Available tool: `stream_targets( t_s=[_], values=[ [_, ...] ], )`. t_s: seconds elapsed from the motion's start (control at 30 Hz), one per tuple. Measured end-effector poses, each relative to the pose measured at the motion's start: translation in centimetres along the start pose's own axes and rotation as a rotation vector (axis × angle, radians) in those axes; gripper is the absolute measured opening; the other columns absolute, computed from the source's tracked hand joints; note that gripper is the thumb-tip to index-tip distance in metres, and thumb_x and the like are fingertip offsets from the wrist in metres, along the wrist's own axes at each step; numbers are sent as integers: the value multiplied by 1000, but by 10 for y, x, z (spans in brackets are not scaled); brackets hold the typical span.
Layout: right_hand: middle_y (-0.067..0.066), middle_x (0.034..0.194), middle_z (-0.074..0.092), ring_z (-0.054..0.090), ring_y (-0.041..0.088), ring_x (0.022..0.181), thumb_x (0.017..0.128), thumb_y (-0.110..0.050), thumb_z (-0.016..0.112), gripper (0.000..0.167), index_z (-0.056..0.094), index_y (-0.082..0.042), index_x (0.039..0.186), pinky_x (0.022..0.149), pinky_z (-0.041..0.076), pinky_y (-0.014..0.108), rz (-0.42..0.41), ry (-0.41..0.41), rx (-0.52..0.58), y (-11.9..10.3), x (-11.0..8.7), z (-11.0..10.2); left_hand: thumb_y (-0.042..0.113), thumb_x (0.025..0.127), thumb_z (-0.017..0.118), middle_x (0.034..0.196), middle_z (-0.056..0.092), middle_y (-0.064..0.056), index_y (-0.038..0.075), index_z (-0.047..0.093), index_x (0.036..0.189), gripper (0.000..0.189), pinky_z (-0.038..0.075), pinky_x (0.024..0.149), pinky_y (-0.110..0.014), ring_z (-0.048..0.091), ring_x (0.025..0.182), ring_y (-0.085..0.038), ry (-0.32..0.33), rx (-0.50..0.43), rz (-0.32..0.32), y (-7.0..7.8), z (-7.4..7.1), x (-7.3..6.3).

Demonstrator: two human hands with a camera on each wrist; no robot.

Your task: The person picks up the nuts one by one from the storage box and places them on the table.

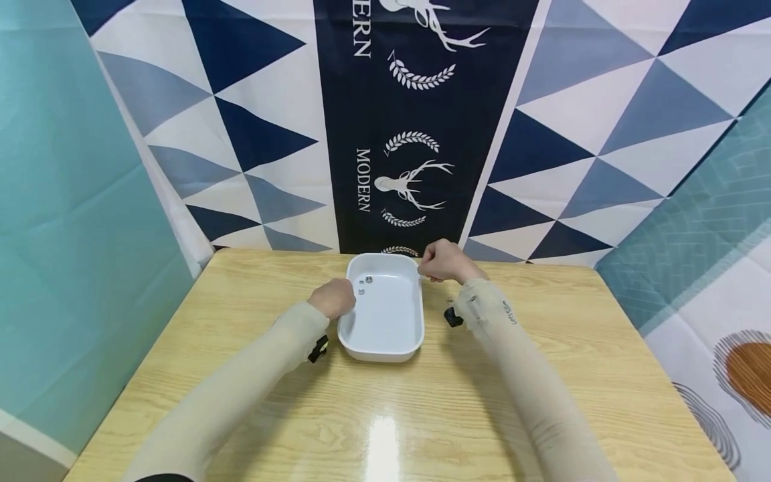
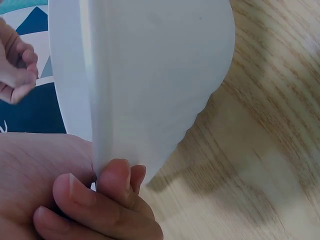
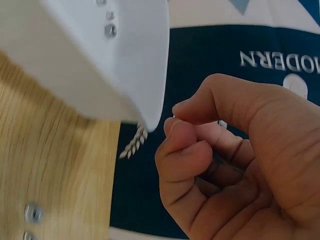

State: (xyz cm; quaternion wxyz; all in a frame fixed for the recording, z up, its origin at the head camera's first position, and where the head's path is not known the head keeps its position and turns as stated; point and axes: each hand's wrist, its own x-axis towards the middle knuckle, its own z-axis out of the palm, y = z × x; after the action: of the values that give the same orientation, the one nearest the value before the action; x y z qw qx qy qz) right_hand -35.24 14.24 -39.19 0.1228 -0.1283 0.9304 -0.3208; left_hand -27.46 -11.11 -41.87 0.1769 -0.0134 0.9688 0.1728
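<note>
A white rectangular basin (image 1: 387, 318) sits on the wooden table between both hands. My left hand (image 1: 334, 298) grips its left rim, thumb inside and curled fingers (image 2: 95, 200) under the outer wall. Beside the far right corner, just outside the rim, is my right hand (image 1: 444, 260). Its thumb and index finger (image 3: 177, 132) pinch together, with a tiny bright speck of a small shiny piece (image 3: 174, 117) between their tips; the rest is hidden by the fingers. Several small silvery nut-like pieces (image 1: 369, 279) lie on the basin floor near the left wall.
More small silvery round pieces (image 3: 33, 213) lie on the table (image 1: 518, 375) right of the basin. A patterned cloth (image 1: 421, 120) with deer prints hangs right behind the table's far edge. A black wrist device (image 1: 453, 316) is at the right forearm.
</note>
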Motion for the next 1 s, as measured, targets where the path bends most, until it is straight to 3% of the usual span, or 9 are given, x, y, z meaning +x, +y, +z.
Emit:
stream_targets(
  t_s=[0.27,0.63,1.0],
  values=[
    [3,65,67,62,13,60,84,-8,66,5,66,-3,84,62,56,28,33,20,33,43,-6,-8,12,105,41,91,64,-12,-3,63,122,31,47,54,-25,61,69,-18,7,38,8,-1,3,8],
    [1,63,60,53,14,59,81,-5,60,7,67,-3,79,61,47,27,41,3,12,82,-19,-19,13,106,42,94,65,-13,-3,63,124,32,49,57,-26,63,73,-19,15,37,20,-5,2,10],
    [9,72,66,57,15,62,87,-6,66,10,69,2,93,61,49,28,37,-49,-29,114,-33,-23,13,106,41,95,65,-13,-3,62,123,31,48,56,-26,63,72,-19,15,33,18,-6,2,8]
  ],
)
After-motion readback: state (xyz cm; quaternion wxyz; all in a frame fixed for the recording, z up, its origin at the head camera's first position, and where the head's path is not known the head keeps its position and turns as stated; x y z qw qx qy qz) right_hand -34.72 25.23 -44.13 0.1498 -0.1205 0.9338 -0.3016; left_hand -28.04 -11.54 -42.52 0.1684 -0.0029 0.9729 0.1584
